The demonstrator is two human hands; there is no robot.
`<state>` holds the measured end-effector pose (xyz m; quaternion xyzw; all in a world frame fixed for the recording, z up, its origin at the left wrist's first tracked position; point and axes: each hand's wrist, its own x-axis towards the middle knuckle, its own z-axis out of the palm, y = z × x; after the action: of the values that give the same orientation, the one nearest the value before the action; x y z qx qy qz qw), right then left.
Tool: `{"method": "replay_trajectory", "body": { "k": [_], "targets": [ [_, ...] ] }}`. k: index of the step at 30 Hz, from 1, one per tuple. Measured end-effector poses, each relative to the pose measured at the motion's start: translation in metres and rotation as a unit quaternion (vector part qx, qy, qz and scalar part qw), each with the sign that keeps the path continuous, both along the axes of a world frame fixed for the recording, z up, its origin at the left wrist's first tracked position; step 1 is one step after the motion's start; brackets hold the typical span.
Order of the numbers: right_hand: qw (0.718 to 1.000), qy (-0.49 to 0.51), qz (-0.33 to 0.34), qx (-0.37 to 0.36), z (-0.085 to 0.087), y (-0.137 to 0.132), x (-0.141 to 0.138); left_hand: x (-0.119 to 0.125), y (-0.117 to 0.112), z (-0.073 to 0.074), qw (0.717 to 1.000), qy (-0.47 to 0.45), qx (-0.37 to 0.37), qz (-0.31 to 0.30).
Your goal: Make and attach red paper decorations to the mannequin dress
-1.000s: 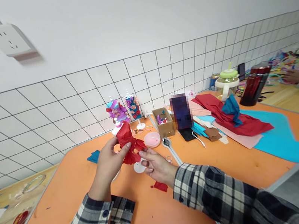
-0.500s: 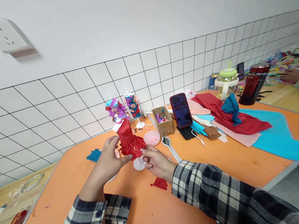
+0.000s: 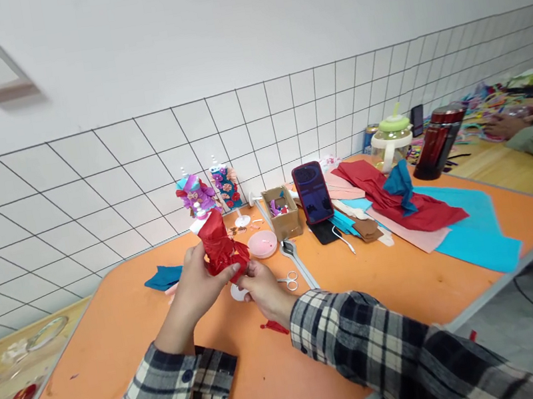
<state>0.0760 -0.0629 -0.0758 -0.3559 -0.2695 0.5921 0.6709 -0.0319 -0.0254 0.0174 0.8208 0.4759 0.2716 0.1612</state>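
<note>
A small dress form wrapped in red crepe paper [image 3: 216,240] stands on a white round base [image 3: 238,291] near the table's middle. Curled around its left side, my left hand [image 3: 198,277] presses the gathered red paper with its thumb. My right hand [image 3: 263,286] pinches the lower edge of the red paper from the right; its fingertips are partly hidden. Below my right wrist lies a red paper scrap [image 3: 275,326]. White-handled scissors [image 3: 290,281] rest just right of that hand. Behind stand two decorated dress forms, one purple [image 3: 199,195] and one dark blue with flowers [image 3: 227,189].
A pink bowl [image 3: 262,244], a cardboard box [image 3: 284,218] and a phone on a stand [image 3: 313,193] line the back. Coloured paper sheets [image 3: 475,240], a jug [image 3: 391,142] and a dark red flask [image 3: 440,144] are on the right. A co-worker's hands [image 3: 512,121] appear far right.
My view has shifted slightly right. My right hand has drawn closer to my left at the skirt's lower edge, and the scissors show more fully.
</note>
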Motion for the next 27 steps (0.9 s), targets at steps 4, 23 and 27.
{"method": "replay_trajectory", "body": {
  "k": [4,23,27],
  "targets": [
    [1.0,0.001,-0.005,0.006,0.001,0.002,0.003,-0.008,0.001,0.008,0.998,-0.033,-0.052,-0.019],
    [0.984,-0.02,0.176,-0.035,-0.002,-0.01,0.079,-0.004,0.001,0.006,0.993,-0.064,0.056,0.08],
    [0.974,-0.019,0.225,-0.018,0.003,-0.016,0.103,-0.004,-0.008,0.01,0.987,-0.101,0.091,0.083]
  ]
}}
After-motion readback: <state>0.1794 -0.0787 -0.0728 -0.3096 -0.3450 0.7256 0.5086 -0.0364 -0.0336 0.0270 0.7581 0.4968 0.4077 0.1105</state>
